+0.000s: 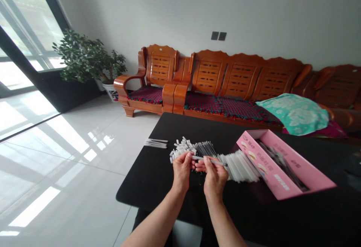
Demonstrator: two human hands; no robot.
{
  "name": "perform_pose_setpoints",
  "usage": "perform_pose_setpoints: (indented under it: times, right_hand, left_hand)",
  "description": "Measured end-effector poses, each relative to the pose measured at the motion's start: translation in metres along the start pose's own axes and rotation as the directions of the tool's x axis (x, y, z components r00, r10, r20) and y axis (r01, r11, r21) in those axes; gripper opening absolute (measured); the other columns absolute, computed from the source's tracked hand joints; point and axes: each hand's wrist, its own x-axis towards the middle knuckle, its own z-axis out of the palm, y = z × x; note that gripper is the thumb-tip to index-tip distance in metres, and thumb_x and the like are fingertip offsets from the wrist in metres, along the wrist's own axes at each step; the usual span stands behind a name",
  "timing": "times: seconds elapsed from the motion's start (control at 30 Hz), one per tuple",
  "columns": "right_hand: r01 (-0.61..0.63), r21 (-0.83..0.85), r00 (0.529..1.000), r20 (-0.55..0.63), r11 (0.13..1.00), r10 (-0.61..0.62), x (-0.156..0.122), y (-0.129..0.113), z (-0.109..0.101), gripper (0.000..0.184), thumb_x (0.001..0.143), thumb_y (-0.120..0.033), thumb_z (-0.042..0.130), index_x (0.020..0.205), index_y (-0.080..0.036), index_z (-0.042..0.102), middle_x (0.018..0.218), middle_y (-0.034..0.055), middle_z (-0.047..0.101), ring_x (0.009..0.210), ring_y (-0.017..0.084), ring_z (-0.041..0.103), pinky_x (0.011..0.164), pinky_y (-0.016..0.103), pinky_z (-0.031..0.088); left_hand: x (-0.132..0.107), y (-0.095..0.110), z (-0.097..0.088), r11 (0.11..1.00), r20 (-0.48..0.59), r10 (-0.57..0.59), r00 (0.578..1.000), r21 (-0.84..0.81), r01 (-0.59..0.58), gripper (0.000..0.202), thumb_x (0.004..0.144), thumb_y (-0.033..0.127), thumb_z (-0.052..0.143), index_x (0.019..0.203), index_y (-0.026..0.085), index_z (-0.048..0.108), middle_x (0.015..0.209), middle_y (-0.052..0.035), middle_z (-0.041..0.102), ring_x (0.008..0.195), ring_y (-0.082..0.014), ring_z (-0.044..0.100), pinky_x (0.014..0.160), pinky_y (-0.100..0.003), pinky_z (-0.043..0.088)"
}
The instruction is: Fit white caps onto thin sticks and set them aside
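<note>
Logging big to small, clock centred on the hands. We get an orange-brown wooden sofa set (210,73) from 11 to 2 o'clock, past the black table (146,179). Leafy potted plant (84,58) at 10. Teal patterned cloth (296,115) on the sofa at 2. Pink box (265,171) on the table at 3, top uncovered, dark contents we can't make out. Stack of translucent tubes (242,168) just beside the box, also 3. We then have the right hand (216,175) and left hand (182,166), mid-clock above the table. Heap of white caps (180,147) at 10, thin rods (207,147) at 12, between caps and tubes. Row of pale pens (156,144) at 9 to 10, near the table edge. Last, we mark the slim pen (200,158): pinched by both hands, left on one end, right farther along, dark tip toward 3.
</note>
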Motion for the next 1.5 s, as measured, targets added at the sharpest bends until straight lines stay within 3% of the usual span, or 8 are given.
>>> perform_pose_setpoints:
  times: [0.33,0.63,0.77,0.9,1.0,1.1,1.3,1.5]
  right_hand:
    - [-0.193,0.241,0.973,-0.079,0.951,0.217,-0.002,-0.014,0.013,0.027,0.069,-0.033,0.079,0.08,-0.013,0.065,0.057,0.0031,0.07,0.046,0.017,0.066,0.044,0.026,0.056]
    - [-0.458,0.322,0.882,0.046,0.828,0.47,0.011,-0.017,0.008,0.025,0.06,-0.024,0.083,0.073,-0.011,0.067,0.054,0.0032,0.069,0.044,0.015,0.066,0.042,0.021,0.056]
    - [-0.385,0.334,0.918,0.04,0.86,0.395,0.011,-0.017,0.008,0.028,0.061,-0.028,0.084,0.076,-0.011,0.067,0.056,0.0036,0.07,0.045,0.015,0.066,0.045,0.022,0.057]
    - [-0.372,0.228,0.928,0.068,0.9,0.366,0.014,-0.013,-0.001,0.037,0.059,-0.033,0.086,0.08,-0.01,0.067,0.058,0.0049,0.071,0.047,0.018,0.067,0.042,0.024,0.056]
    - [-0.437,0.129,0.896,0.142,0.89,0.42,0.015,-0.009,-0.018,0.047,0.062,-0.037,0.086,0.096,-0.01,0.067,0.063,0.0057,0.073,0.052,0.019,0.07,0.044,0.024,0.056]
    - [-0.48,0.046,0.866,0.184,0.876,0.465,0.013,-0.001,-0.041,0.057,0.064,-0.04,0.085,0.109,-0.01,0.064,0.063,0.005,0.072,0.051,0.02,0.069,0.043,0.025,0.055]
    - [-0.528,0.007,0.848,0.067,0.849,0.526,0.005,0.022,-0.085,0.057,0.057,-0.038,0.087,0.102,-0.01,0.066,0.059,0.0039,0.07,0.048,0.017,0.066,0.041,0.023,0.052]
    - [-0.535,0.0,0.844,0.04,0.845,0.535,0.002,0.022,-0.098,0.056,0.054,-0.038,0.089,0.097,-0.011,0.068,0.058,0.0037,0.069,0.047,0.017,0.065,0.04,0.023,0.051]
  left_hand:
    - [-0.008,0.009,0.01,0.945,-0.089,0.242,0.966,0.247,-0.214,0.026,0.083,0.041,0.065,0.086,0.016,0.073,0.061,-0.0009,0.062,0.054,-0.0136,0.055,0.052,-0.023,0.044]
    - [-0.014,0.024,0.006,0.789,0.041,0.465,0.884,0.434,-0.435,0.023,0.089,0.037,0.059,0.088,0.018,0.071,0.069,-0.0023,0.064,0.053,-0.0125,0.055,0.054,-0.024,0.046]
    - [-0.01,0.023,0.007,0.873,0.022,0.38,0.925,0.322,-0.366,0.026,0.087,0.04,0.062,0.088,0.016,0.071,0.069,-0.003,0.065,0.054,-0.0123,0.056,0.052,-0.023,0.046]
    - [-0.001,0.018,-0.002,0.983,0.149,0.072,0.986,0.155,-0.095,0.034,0.08,0.045,0.069,0.087,0.011,0.071,0.06,-0.0018,0.061,0.05,-0.0108,0.054,0.049,-0.022,0.046]
    - [0.016,0.019,-0.029,0.988,0.146,0.004,0.989,0.149,-0.026,0.038,0.07,0.044,0.077,0.084,0.01,0.07,0.061,-0.0021,0.063,0.048,-0.0102,0.054,0.047,-0.021,0.046]
    - [0.041,0.029,-0.076,0.971,-0.059,0.156,0.986,0.193,-0.142,0.036,0.067,0.043,0.078,0.078,0.012,0.065,0.064,-0.0021,0.064,0.05,-0.0103,0.057,0.047,-0.021,0.047]
    - [0.088,0.052,-0.18,0.895,-0.363,0.321,0.875,0.42,-0.154,0.038,0.064,0.045,0.076,0.081,0.012,0.065,0.058,-0.0011,0.065,0.049,-0.0138,0.06,0.049,-0.025,0.051]
    - [0.105,0.047,-0.22,0.786,-0.407,0.34,0.848,0.617,-0.019,0.034,0.069,0.046,0.069,0.085,0.016,0.066,0.059,-0.0019,0.068,0.052,-0.0193,0.067,0.056,-0.03,0.055]
